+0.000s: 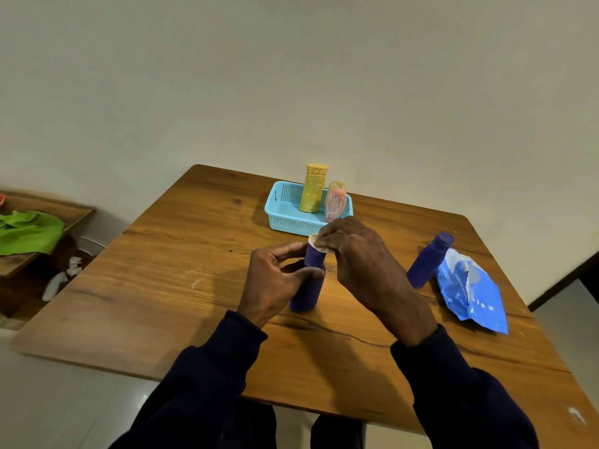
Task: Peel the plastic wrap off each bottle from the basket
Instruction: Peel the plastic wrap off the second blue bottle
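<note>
Left hand: the left hand reaches in from the near edge, thumb and fingers curled round the middle of the blue bottle, gripping it upright on the bench
Right hand: the right hand arches over the bottle's cap, fingertips pinching a small pale piece of plastic wrap at the top
Materials: bench of brown wood with dark grain and a long crack; bottle a smooth deep-blue cylinder; wrap thin and whitish
Basket: light blue perforated plastic basket just behind the hands, holding an upright yellow bottle and a rounded pink bottle under shiny creased film
Right side: a second blue bottle stands just beside a crumpled blue packet
</note>
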